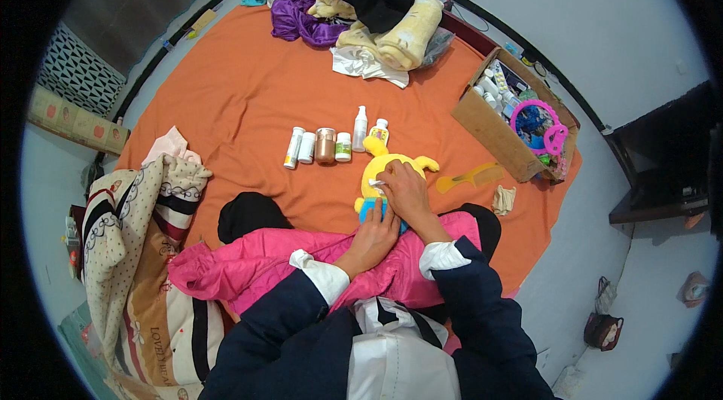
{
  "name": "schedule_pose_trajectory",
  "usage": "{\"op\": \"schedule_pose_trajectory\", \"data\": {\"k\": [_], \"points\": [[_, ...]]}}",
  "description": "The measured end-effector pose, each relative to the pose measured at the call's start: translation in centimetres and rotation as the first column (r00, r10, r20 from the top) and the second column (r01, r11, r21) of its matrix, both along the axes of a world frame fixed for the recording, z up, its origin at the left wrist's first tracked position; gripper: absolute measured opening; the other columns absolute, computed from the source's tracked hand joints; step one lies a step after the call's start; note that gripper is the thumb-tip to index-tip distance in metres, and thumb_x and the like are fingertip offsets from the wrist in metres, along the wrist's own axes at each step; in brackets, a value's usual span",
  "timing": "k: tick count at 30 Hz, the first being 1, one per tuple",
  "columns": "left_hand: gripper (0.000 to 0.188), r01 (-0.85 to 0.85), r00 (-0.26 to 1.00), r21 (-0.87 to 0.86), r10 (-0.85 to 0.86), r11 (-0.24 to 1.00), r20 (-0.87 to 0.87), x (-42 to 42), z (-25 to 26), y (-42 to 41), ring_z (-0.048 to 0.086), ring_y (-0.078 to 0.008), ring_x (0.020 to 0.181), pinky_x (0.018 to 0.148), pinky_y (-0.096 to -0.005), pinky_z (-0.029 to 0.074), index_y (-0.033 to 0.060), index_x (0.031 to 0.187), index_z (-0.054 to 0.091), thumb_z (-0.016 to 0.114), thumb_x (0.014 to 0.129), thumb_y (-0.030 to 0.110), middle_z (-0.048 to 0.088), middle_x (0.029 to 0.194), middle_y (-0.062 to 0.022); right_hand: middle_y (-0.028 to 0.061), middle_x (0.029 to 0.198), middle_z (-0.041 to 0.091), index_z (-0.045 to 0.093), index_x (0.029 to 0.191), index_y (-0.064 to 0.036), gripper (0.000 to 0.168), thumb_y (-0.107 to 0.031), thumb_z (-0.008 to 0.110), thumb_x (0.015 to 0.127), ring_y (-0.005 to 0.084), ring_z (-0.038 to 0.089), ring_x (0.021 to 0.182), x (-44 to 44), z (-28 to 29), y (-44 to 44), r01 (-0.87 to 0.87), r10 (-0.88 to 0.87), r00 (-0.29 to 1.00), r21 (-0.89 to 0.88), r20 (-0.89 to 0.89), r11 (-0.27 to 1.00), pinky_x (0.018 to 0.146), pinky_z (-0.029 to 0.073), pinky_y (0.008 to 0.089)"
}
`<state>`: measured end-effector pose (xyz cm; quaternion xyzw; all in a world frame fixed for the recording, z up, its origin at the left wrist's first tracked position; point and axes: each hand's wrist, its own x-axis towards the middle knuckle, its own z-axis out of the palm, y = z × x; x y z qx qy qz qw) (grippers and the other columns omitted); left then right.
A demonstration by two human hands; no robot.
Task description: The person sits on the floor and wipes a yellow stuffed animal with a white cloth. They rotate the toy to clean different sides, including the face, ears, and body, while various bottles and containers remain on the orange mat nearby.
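Observation:
A yellow plush toy (390,162) with blue clothing lies on the orange bedsheet in front of me. My left hand (373,236) rests with its fingers on the toy's blue part. My right hand (405,190) is bent over the toy's middle, its fingertips together at a small white piece (375,182), perhaps tissue or cloth. Beyond the toy stand or lie a white pump bottle (360,129), a labelled bottle (379,130), a white and green bottle (343,147), a brown jar (325,146), a white bottle (306,148) and a white tube (294,147).
A yellow comb (471,177) and a beige cloth (504,200) lie to the right. Behind them sits a cardboard box (488,129) of bottles with a pink-handled item. Blankets and clothes (367,10) are heaped at the far edge; a patterned quilt (152,264) lies left. A pink garment (254,259) covers my lap.

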<state>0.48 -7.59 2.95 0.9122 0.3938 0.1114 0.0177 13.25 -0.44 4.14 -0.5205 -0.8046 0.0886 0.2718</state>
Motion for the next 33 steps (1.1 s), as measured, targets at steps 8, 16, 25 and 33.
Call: {"op": "schedule_pose_trajectory", "data": {"k": [8, 16, 25, 33], "points": [[0.043, 0.031, 0.999, 0.019, -0.031, 0.999, -0.006, 0.0, 0.2, 0.1, 0.049, -0.0461, 0.114, 0.091, -0.0484, 0.045, -0.0088, 0.121, 0.052, 0.05, 0.083, 0.012, 0.048, 0.13, -0.0285, 0.0093, 0.089, 0.057, 0.065, 0.09, -0.01, 0.013, -0.018, 0.065, 0.08, 0.0308, 0.061, 0.077, -0.2, -1.9, 2.6, 0.247, -0.256, 0.965, -0.129, -0.06, 0.961, 0.065, 0.049, 0.0419], [0.043, 0.048, 0.997, 0.022, -0.047, 0.999, -0.069, 0.2, 0.5, -0.1, 0.049, -0.0438, 0.116, 0.095, -0.0457, 0.043, -0.0049, 0.123, 0.052, 0.049, 0.083, 0.012, 0.047, 0.132, -0.0265, 0.0162, 0.094, 0.058, 0.063, 0.098, -0.004, 0.022, -0.02, 0.064, 0.082, 0.0357, 0.061, 0.08, 2.2, -2.9, 5.0, 0.435, -0.448, 0.894, -0.238, -0.001, 0.869, 0.069, 0.049, 0.0428], [0.036, 0.072, 0.987, -0.073, -0.082, 0.995, -0.141, 0.4, 0.9, -0.3, 0.053, -0.041, 0.108, 0.095, -0.0447, 0.044, -0.0048, 0.111, 0.059, 0.051, 0.08, 0.012, 0.054, 0.118, -0.0245, 0.0144, 0.087, 0.061, 0.064, 0.09, -0.004, 0.017, -0.001, 0.062, 0.074, 0.0311, 0.059, 0.092, -0.3, -0.8, 0.6, -0.256, 0.046, 0.879, -0.388, -0.475, 0.885, 0.08, 0.048, 0.0377], [0.028, 0.067, 0.997, -0.072, -0.069, 0.995, -0.026, 0.0, 0.2, -0.3, 0.052, -0.0362, 0.107, 0.091, -0.0427, 0.045, -0.0042, 0.099, 0.061, 0.053, 0.077, 0.012, 0.056, 0.107, -0.0217, 0.0108, 0.085, 0.054, 0.06, 0.08, -0.006, 0.01, -0.003, 0.061, 0.071, 0.0294, 0.054, 0.083, -2.1, -1.6, 0.4, -0.07, 0.068, 0.997, -0.093, -0.028, 0.993, 0.071, 0.047, 0.0397]]}}
